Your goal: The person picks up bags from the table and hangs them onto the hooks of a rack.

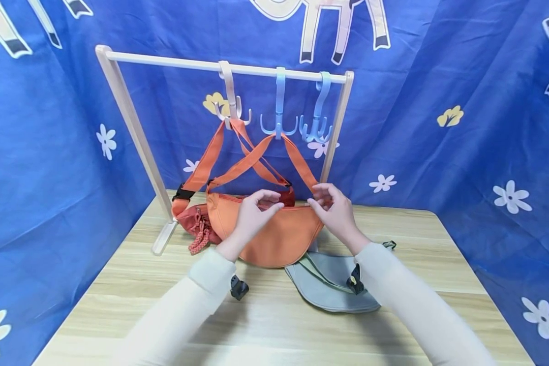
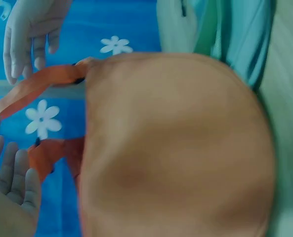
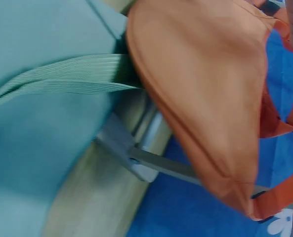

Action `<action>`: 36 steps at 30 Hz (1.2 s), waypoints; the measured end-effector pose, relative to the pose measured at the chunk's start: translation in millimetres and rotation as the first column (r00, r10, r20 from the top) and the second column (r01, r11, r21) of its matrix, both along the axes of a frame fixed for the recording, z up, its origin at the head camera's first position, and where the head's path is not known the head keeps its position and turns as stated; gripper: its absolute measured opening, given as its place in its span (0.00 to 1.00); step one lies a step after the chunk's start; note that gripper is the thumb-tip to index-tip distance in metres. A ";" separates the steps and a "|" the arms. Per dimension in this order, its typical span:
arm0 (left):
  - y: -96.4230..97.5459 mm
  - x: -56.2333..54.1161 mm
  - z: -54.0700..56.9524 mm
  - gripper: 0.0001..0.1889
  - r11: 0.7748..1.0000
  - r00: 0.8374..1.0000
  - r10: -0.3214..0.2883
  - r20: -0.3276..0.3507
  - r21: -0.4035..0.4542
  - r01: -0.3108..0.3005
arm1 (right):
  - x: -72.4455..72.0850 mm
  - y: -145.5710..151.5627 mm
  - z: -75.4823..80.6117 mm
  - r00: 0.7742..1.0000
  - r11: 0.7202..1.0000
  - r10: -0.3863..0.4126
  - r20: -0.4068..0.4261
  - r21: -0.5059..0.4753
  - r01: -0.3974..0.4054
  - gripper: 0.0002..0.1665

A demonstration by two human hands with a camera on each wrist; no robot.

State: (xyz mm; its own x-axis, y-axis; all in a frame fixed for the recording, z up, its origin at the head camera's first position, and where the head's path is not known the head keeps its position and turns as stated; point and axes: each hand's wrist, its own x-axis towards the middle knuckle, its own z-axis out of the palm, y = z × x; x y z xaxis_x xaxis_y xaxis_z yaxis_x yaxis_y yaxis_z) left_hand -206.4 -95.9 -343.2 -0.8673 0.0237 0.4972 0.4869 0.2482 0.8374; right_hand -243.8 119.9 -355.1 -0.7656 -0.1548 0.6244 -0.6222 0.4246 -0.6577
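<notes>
An orange waist bag (image 1: 274, 236) hangs by its orange strap (image 1: 298, 158) from the middle blue hook (image 1: 279, 109). My left hand (image 1: 252, 216) hovers before the bag's top edge, fingers loosely bent and nothing between them. Close by the strap at the bag's right end is my right hand (image 1: 335, 211); in the left wrist view its fingers hang relaxed beside the strap. Behind, a red waist bag (image 1: 192, 219) hangs from the pale pink hook (image 1: 230, 96), partly covered by the orange one. A grey-green bag (image 1: 334, 284) lies on the table to the right.
The wooden rack (image 1: 164, 61) stands at the back of the table (image 1: 132, 305). Another blue hook (image 1: 319, 112) on its bar, at the right, carries no bag. Blue patterned cloth (image 1: 439, 152) surrounds the table at the back and sides.
</notes>
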 end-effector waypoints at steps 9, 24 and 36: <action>16.9 23.9 -14.3 0.12 0.999 0.997 -0.044 0.057 0.029 0.043 | 34.3 8.9 2.9 0.990 0.997 0.079 0.116 -0.005 -0.079 0.16; 47.5 14.9 -82.3 0.20 0.988 0.982 -0.148 0.116 0.052 0.143 | 38.0 54.7 -31.4 0.947 0.981 0.151 0.283 0.076 -0.179 0.18; 73.7 23.4 -100.8 0.23 0.975 0.962 -0.220 0.160 0.006 0.222 | 35.7 87.6 -65.2 0.915 0.969 0.176 0.364 0.099 -0.225 0.20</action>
State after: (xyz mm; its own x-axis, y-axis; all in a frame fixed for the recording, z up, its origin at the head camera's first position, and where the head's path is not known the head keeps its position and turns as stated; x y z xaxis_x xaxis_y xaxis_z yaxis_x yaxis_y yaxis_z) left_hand -183.0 -22.2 -444.0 -0.9074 0.2289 0.3525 0.3922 0.1601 0.9058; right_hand -208.1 207.6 -420.3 -0.8747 -0.3924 0.2845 -0.4446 0.4160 -0.7933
